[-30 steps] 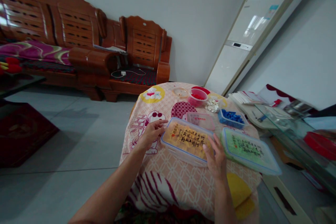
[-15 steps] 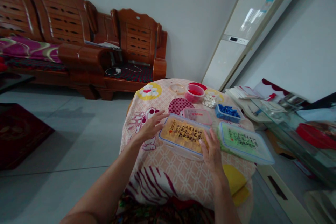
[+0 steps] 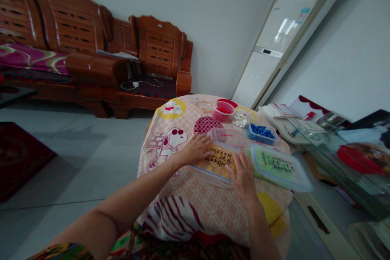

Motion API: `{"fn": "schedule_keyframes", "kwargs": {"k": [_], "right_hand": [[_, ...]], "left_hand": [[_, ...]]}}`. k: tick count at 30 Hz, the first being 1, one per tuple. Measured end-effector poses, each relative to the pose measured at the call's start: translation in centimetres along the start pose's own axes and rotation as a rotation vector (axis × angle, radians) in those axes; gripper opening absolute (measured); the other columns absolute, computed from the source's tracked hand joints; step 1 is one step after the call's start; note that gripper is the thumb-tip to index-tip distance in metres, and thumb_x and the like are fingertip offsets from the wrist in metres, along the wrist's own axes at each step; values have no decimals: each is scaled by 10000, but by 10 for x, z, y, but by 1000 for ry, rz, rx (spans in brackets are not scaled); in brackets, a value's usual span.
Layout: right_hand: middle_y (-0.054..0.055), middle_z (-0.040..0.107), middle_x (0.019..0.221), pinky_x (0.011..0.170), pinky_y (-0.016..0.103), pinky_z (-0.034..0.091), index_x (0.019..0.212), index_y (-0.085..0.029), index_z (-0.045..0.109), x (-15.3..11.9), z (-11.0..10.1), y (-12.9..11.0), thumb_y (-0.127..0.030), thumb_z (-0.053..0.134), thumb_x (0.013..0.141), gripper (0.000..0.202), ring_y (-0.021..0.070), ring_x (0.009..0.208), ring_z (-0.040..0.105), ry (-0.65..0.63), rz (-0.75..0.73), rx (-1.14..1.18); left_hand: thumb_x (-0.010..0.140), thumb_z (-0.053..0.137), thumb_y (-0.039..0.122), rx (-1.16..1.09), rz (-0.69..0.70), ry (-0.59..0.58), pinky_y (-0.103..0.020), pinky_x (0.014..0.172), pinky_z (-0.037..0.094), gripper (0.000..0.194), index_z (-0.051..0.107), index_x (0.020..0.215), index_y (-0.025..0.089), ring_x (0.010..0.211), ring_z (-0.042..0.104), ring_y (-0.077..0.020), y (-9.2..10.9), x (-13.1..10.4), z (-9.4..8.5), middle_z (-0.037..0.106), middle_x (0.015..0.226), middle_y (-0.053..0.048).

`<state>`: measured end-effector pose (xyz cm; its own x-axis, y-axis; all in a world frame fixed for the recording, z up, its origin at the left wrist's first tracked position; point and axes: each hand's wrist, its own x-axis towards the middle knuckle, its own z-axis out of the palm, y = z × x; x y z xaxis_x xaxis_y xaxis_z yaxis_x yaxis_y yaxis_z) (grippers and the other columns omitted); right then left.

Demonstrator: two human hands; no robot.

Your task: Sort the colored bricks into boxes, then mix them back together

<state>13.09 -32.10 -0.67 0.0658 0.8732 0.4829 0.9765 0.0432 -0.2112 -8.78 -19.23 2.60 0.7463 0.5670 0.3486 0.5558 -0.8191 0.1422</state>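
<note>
A clear lidded plastic box (image 3: 217, 166) with yellow-orange contents and black writing on its lid lies on the cloth-covered table. My left hand (image 3: 197, 149) rests over the lid's left part, fingers stretched out. On the right side of the same lid lies my right hand (image 3: 242, 172), fingers spread. Neither hand is wrapped round anything. To the right is a similar box (image 3: 278, 166) with green contents. Behind the yellow box sits a smaller pinkish clear lid or box (image 3: 226, 137).
Further back stand a pink tub (image 3: 224, 111) with red pieces, a pile of white pieces (image 3: 240, 120) and a box of blue pieces (image 3: 262, 133). A round clear lid (image 3: 204, 106) lies by the tub. A glass table (image 3: 329, 158) stands at the right, a wooden sofa (image 3: 88, 61) behind.
My left hand has moved right, from the box's left edge onto its lid. My right hand stays on the lid's right side. The view has shifted slightly.
</note>
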Motion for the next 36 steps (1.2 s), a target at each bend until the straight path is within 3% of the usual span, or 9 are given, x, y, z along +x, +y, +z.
{"fn": "schedule_keyframes", "kwargs": {"k": [5, 11, 18, 24, 29, 33, 36], "right_hand": [[198, 513, 1389, 1068, 530, 326, 1322, -138, 549, 24, -6, -7, -554, 426, 926, 588, 350, 1315, 419, -63, -36, -55], [169, 648, 1087, 927, 431, 415, 1173, -158, 617, 64, 0, -23, -501, 423, 944, 455, 293, 1046, 581, -127, -17, -137], [142, 668, 1004, 874, 369, 429, 1041, -164, 627, 77, 9, -18, -449, 340, 985, 408, 253, 985, 610, -165, -19, -122], [161, 676, 1066, 944, 406, 427, 1122, -138, 646, 74, 3, -22, -437, 393, 971, 419, 270, 1048, 605, -160, -46, -32], [164, 559, 1366, 1064, 457, 385, 1317, -145, 572, 49, -6, -30, -589, 515, 870, 632, 291, 1266, 502, -181, -237, 202], [210, 432, 1476, 1111, 552, 308, 1393, -124, 504, 27, -7, -38, -665, 660, 712, 883, 367, 1367, 382, -261, -272, 109], [206, 406, 1496, 1123, 554, 295, 1405, -124, 492, 21, -7, -41, -633, 667, 731, 862, 366, 1385, 357, -268, -258, 54]], "left_hand": [[940, 356, 547, 24, 2, -7, -426, 1080, 265, 551, 484, 1354, 207, 1244, 459, -272, -2, 0, -3, 536, 1357, -113], [913, 380, 597, 12, 7, -4, -380, 1006, 332, 610, 487, 1332, 168, 1157, 507, -259, -8, 9, -1, 569, 1275, -131], [908, 362, 620, -12, -54, -72, -355, 893, 408, 565, 594, 1123, 151, 1002, 606, -248, -11, 33, 4, 638, 1110, -148], [951, 354, 501, -49, 34, -199, -336, 848, 447, 451, 584, 1149, 167, 1021, 636, -251, -8, 48, 1, 666, 1123, -129], [956, 350, 478, -59, 30, -194, -337, 833, 471, 426, 594, 1097, 158, 1005, 645, -253, -10, 49, 4, 671, 1106, -146], [944, 367, 502, -63, 29, -216, -345, 827, 481, 438, 600, 1080, 158, 993, 651, -260, -12, 52, 7, 671, 1114, -157], [945, 376, 464, -54, 32, -266, -352, 813, 485, 408, 604, 1072, 151, 983, 659, -272, -12, 56, 6, 678, 1105, -157]]}}
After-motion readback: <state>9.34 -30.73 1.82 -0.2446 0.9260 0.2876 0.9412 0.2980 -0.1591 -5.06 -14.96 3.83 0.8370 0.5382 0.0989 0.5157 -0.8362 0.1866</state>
